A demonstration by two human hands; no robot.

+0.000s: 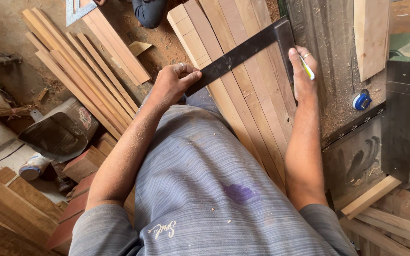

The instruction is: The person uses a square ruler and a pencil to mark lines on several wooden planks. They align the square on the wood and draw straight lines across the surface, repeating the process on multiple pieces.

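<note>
Containers: a blue-and-white round tape measure [361, 101] lay right of centre on the dusty bench top [338, 57]; a white tin with a blue band [33, 166] sat at lower left beside a dark dustpan [60, 132]
Left hand: the left hand [174, 81], left of centre, was closed on the free end of the square's dark blade, thumb on top
Right hand: the right hand [302, 71] lay flat on the square's thick stock, a yellow-green pencil [308, 70] held between its fingers
Try square: the try square [245, 52] lay slantwise across the stacked planks [243, 90], upper centre
Edges: the planks' right edge met the bench
Room: loose wooden strips [86, 71] covered the upper-left floor, with sawdust between them and the planks
</note>
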